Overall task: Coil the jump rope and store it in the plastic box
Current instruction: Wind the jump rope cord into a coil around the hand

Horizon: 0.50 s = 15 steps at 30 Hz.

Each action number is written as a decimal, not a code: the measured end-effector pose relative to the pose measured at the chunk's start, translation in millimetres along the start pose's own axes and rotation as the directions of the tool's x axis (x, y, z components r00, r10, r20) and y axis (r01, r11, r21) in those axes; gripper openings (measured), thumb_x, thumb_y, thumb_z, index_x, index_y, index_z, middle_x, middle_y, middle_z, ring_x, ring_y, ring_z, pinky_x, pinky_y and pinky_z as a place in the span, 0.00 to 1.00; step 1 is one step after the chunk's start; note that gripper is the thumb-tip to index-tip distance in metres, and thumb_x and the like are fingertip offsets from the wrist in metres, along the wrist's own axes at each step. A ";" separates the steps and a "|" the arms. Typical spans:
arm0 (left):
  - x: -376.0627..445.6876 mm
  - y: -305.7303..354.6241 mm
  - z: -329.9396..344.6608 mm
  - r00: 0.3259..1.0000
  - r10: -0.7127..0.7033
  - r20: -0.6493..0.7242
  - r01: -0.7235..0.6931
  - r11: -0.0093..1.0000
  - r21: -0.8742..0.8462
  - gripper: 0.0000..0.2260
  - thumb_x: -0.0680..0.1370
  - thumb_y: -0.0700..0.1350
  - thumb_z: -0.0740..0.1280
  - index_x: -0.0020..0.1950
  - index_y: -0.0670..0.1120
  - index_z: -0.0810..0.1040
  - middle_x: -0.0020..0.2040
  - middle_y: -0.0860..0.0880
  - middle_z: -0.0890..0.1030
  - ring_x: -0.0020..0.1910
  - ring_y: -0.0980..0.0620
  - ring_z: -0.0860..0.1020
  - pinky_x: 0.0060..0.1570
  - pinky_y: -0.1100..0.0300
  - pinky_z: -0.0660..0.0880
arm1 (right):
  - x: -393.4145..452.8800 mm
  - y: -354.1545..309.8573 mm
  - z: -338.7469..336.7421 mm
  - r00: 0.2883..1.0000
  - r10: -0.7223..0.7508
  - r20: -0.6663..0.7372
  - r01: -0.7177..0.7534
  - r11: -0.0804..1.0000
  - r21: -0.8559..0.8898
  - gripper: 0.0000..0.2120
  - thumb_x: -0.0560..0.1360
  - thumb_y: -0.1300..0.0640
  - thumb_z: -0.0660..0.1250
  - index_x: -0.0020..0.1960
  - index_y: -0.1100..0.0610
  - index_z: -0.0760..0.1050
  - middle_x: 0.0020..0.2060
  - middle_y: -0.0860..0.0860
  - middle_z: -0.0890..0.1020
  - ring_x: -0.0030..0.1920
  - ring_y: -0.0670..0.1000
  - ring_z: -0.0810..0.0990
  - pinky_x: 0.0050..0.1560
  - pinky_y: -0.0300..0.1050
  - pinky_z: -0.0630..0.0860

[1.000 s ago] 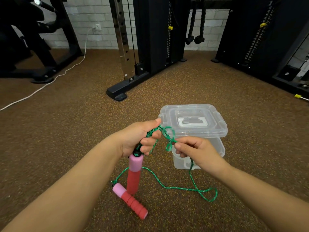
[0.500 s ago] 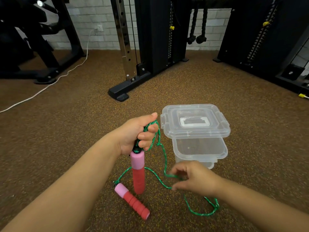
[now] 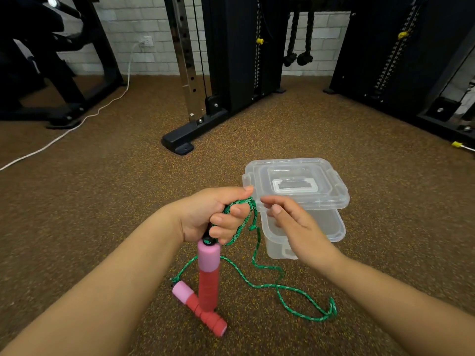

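Gym floor (image 3: 385,253). Coiling step: left hand (image 3: 213,214) grip holds rope (image 3: 257,265) loops and handle (image 3: 208,273); right hand (image 3: 290,222) grip wide, empty. Next: gather slack below, then box (image 3: 331,227).

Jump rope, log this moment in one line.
left hand: grips rope coils | right hand: open | box: lid on

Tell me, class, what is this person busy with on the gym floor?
A person is coiling a green jump rope. The left hand holds loops of rope above one hanging red-and-pink handle; the right hand is open beside it, holding nothing. The other handle and much rope lie on the floor. The plastic box waits behind, its lid resting askew on top.
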<state>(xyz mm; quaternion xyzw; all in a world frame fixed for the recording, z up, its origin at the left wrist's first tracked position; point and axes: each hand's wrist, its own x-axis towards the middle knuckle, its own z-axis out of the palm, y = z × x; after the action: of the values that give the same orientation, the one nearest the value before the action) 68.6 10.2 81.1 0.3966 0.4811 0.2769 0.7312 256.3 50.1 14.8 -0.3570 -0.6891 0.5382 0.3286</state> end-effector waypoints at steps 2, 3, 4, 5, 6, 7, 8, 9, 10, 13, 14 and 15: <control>1.3 -0.2 1.0 1.000 0.004 0.008 -0.004 1.000 -0.001 0.20 0.75 0.58 0.57 0.25 0.51 0.66 0.15 0.56 0.60 0.15 0.58 0.60 0.23 0.62 0.62 | 1.4 -2.8 1.0 0.983 0.093 0.161 -0.101 0.994 0.041 0.14 0.81 0.52 0.54 0.57 0.42 0.76 0.57 0.39 0.80 0.62 0.39 0.75 0.69 0.42 0.66; 2.0 0.0 1.6 1.000 0.006 0.009 -0.006 1.000 -0.005 0.20 0.75 0.58 0.57 0.25 0.50 0.66 0.15 0.56 0.60 0.15 0.58 0.60 0.23 0.62 0.62 | 1.3 -2.6 2.3 0.963 0.149 0.226 -0.168 0.983 0.070 0.14 0.81 0.52 0.53 0.55 0.44 0.78 0.55 0.41 0.83 0.61 0.40 0.77 0.71 0.45 0.65; 2.6 0.2 1.8 1.000 0.008 0.007 -0.008 1.000 -0.009 0.21 0.75 0.58 0.57 0.25 0.50 0.66 0.15 0.56 0.60 0.15 0.57 0.60 0.23 0.62 0.63 | 0.7 -1.9 3.1 0.943 0.181 0.281 -0.212 0.974 0.085 0.15 0.81 0.52 0.54 0.53 0.47 0.80 0.52 0.43 0.85 0.59 0.42 0.79 0.72 0.48 0.64; 2.7 0.5 1.7 1.000 0.012 0.001 -0.012 1.000 -0.011 0.21 0.76 0.58 0.57 0.25 0.50 0.66 0.15 0.56 0.60 0.15 0.57 0.60 0.23 0.62 0.63 | -0.1 -1.0 3.1 0.925 0.194 0.327 -0.226 0.972 0.062 0.16 0.81 0.51 0.55 0.50 0.49 0.81 0.50 0.47 0.86 0.58 0.46 0.81 0.72 0.51 0.64; 2.4 0.5 1.0 1.000 0.017 -0.009 -0.017 1.000 -0.011 0.21 0.76 0.57 0.57 0.25 0.50 0.66 0.15 0.56 0.60 0.15 0.57 0.60 0.23 0.62 0.63 | -1.3 -1.2 2.7 0.908 0.207 0.364 -0.236 0.971 0.038 0.16 0.81 0.51 0.56 0.48 0.51 0.82 0.49 0.51 0.86 0.58 0.49 0.81 0.72 0.51 0.63; 1.9 0.7 0.6 1.000 0.022 -0.020 -0.022 1.000 -0.011 0.21 0.76 0.57 0.57 0.25 0.50 0.66 0.15 0.56 0.60 0.15 0.57 0.60 0.23 0.62 0.63 | -2.5 -1.8 1.5 0.896 0.214 0.389 -0.245 0.969 0.032 0.15 0.80 0.51 0.57 0.45 0.52 0.82 0.48 0.52 0.86 0.58 0.51 0.80 0.72 0.50 0.64; 1.3 0.5 -0.3 0.999 0.027 -0.035 -0.028 1.000 -0.014 0.21 0.76 0.58 0.57 0.25 0.50 0.66 0.15 0.56 0.60 0.15 0.57 0.60 0.23 0.62 0.63 | -3.7 -3.8 0.4 0.890 0.216 0.402 -0.258 0.965 0.052 0.14 0.79 0.52 0.60 0.42 0.52 0.82 0.48 0.52 0.86 0.58 0.50 0.81 0.70 0.46 0.66; 0.8 0.6 -1.1 0.998 0.033 -0.050 -0.034 0.999 -0.019 0.21 0.76 0.58 0.57 0.25 0.50 0.66 0.15 0.56 0.59 0.15 0.57 0.60 0.23 0.62 0.63 | -4.0 -4.7 -1.2 0.886 0.212 0.411 -0.269 0.960 0.084 0.12 0.77 0.52 0.62 0.41 0.52 0.83 0.46 0.49 0.86 0.57 0.48 0.81 0.67 0.42 0.68; 0.5 0.5 -2.3 0.997 0.040 -0.065 -0.042 0.999 -0.029 0.21 0.75 0.58 0.57 0.25 0.50 0.66 0.15 0.56 0.59 0.15 0.57 0.59 0.23 0.62 0.63 | -4.0 -6.0 -2.9 0.883 0.208 0.421 -0.279 0.954 0.114 0.09 0.74 0.53 0.64 0.41 0.52 0.83 0.43 0.47 0.86 0.53 0.46 0.82 0.63 0.39 0.71; -0.9 2.1 -7.2 0.993 0.071 -0.099 -0.079 0.994 -0.079 0.21 0.75 0.57 0.57 0.25 0.50 0.66 0.15 0.56 0.60 0.15 0.57 0.59 0.23 0.61 0.60 | -1.7 -2.3 -7.7 0.897 0.209 0.390 -0.287 0.946 0.152 0.05 0.72 0.62 0.69 0.44 0.55 0.83 0.38 0.49 0.85 0.42 0.45 0.81 0.50 0.35 0.77; -1.4 2.9 -9.3 0.991 0.082 -0.107 -0.092 0.992 -0.090 0.21 0.75 0.57 0.58 0.25 0.50 0.66 0.15 0.56 0.60 0.14 0.57 0.59 0.23 0.62 0.60 | -1.8 -0.6 -7.9 0.909 0.224 0.353 -0.295 0.942 0.161 0.05 0.71 0.65 0.70 0.42 0.57 0.82 0.38 0.52 0.85 0.40 0.46 0.82 0.47 0.34 0.78; -1.9 3.6 -10.7 0.989 0.089 -0.114 -0.100 0.990 -0.095 0.21 0.76 0.57 0.58 0.25 0.50 0.66 0.15 0.56 0.60 0.14 0.57 0.59 0.23 0.62 0.61 | -2.4 2.6 -7.7 0.921 0.237 0.311 -0.302 0.936 0.180 0.06 0.70 0.67 0.70 0.41 0.58 0.81 0.36 0.53 0.84 0.37 0.46 0.82 0.43 0.35 0.79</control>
<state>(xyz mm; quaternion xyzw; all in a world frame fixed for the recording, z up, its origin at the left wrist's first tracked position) 58.0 14.0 82.7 0.3659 0.4867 0.3565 0.7086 264.3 52.4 13.6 -0.3286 -0.6080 0.6983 0.1867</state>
